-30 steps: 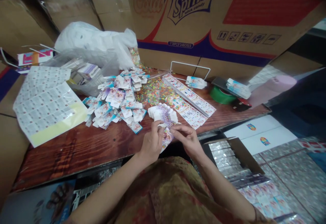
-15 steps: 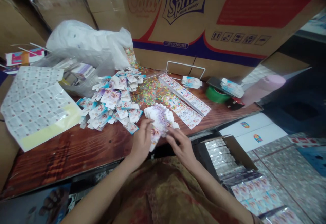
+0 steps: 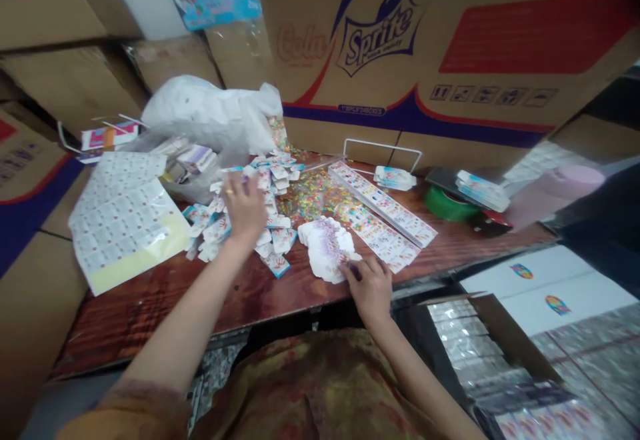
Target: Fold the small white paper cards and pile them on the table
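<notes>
My left hand [image 3: 244, 207] reaches over a heap of small blue-and-white printed cartons [image 3: 283, 240], fingers spread and slightly blurred. A purple-printed piece shows by its fingertips, and I cannot make out whether they touch it. Closer to me lies a fanned stack of flat white-and-purple cartons [image 3: 325, 247]. At its right front edge my right hand [image 3: 371, 285] is closed, with thumb and index finger pinching the edge of the stack.
Sticker sheets [image 3: 125, 227] lie left, beside an open plastic bag [image 3: 195, 187]. Behind are colourful beads [image 3: 315, 193] and printed strips [image 3: 385, 203]. Green tape [image 3: 447, 205] and a pink bottle [image 3: 555, 193] stand right. A large cardboard box [image 3: 400, 113] walls the back. Below right sits a carton of packets [image 3: 465, 340].
My left hand has left the fanned stack and moved left and away from me over the carton heap. My right hand stays at the stack. The view has shifted left and up.
</notes>
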`<state>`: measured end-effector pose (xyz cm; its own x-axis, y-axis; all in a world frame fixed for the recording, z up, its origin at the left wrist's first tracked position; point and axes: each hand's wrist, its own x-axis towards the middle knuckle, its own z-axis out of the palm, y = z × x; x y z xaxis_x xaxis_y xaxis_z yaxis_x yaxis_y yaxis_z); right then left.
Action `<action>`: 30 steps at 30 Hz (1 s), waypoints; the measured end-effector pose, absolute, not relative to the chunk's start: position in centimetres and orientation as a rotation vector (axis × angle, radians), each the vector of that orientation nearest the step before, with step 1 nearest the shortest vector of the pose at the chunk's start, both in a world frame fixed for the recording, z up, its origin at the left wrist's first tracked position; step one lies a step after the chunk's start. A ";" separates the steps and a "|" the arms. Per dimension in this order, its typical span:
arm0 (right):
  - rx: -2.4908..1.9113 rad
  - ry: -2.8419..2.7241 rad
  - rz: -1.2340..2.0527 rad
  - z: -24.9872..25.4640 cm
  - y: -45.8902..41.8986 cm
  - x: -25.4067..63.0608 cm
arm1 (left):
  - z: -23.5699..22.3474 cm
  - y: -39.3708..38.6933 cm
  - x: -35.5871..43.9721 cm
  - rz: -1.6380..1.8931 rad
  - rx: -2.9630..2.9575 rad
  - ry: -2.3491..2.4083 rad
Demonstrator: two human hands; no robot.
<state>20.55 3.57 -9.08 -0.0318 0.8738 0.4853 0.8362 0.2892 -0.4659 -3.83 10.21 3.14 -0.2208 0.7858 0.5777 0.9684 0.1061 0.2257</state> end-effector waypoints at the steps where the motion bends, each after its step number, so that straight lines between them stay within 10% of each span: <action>1: -1.522 -1.827 0.105 -9.1 3.7 20.6 | 2.3 9.0 -2.1 -0.800 -1.861 -2.036; 20: -1.459 -1.686 0.339 -7.0 3.9 21.2 | -4.3 1.9 6.3 -0.374 -2.515 -1.875; 30: -1.095 -1.802 0.491 -2.1 2.3 22.6 | -0.1 2.8 6.6 -1.200 -3.138 -2.390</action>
